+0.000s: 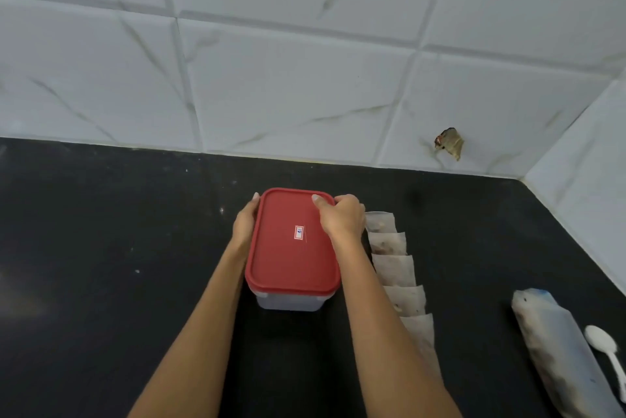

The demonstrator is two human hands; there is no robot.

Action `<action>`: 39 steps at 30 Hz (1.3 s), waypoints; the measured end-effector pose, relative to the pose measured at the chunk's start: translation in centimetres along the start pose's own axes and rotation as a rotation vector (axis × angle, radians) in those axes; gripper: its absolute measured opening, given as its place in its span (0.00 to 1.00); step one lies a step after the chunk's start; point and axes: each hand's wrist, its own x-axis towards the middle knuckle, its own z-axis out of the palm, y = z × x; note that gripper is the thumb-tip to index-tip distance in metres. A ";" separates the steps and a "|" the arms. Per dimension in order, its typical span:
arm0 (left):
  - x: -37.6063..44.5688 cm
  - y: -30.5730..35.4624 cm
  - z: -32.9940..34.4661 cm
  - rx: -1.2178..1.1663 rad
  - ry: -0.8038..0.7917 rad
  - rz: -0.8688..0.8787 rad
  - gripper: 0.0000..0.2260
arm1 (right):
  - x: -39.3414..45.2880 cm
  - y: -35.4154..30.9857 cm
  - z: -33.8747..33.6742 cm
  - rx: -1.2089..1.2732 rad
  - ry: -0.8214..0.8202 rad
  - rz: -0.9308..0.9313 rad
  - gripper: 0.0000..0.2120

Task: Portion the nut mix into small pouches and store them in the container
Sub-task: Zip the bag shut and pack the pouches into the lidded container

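A clear plastic container (pixel 288 303) with a red lid (pixel 288 261) stands on the black counter, middle of the view. My left hand (pixel 244 223) presses against the lid's far left edge. My right hand (pixel 340 217) grips the lid's far right corner, thumb on top. Several small whitish pouches (pixel 394 270) with nut mix lie in an overlapping row just right of the container, partly hidden by my right forearm. A large bag of nut mix (pixel 559 353) lies at the lower right, with a white plastic spoon (pixel 606 350) beside it.
The black counter (pixel 101 248) meets a white marble-look tiled wall (pixel 271 78) at the back and another on the right, forming a corner. A torn brown scrap (pixel 450 143) sticks to the back wall.
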 end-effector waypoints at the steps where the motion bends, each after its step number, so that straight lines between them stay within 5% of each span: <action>1: 0.4 -0.1 0.0 -0.006 -0.024 -0.020 0.21 | 0.1 0.1 0.2 0.018 0.021 -0.004 0.17; 9: 1.5 -0.7 0.3 0.009 0.009 0.015 0.18 | -0.2 0.5 0.5 0.262 0.076 -0.016 0.07; 16: 1.5 -0.8 -0.1 0.095 0.024 -0.022 0.23 | -0.2 0.2 0.8 0.264 0.176 -0.073 0.08; 26: 1.5 -0.3 -0.2 0.156 0.122 0.000 0.13 | -1.7 -0.4 0.7 0.250 0.276 -0.389 0.09; 39: 0.8 0.2 0.3 0.139 0.121 -0.053 0.13 | -4.0 -1.1 -1.1 0.521 0.417 -0.525 0.08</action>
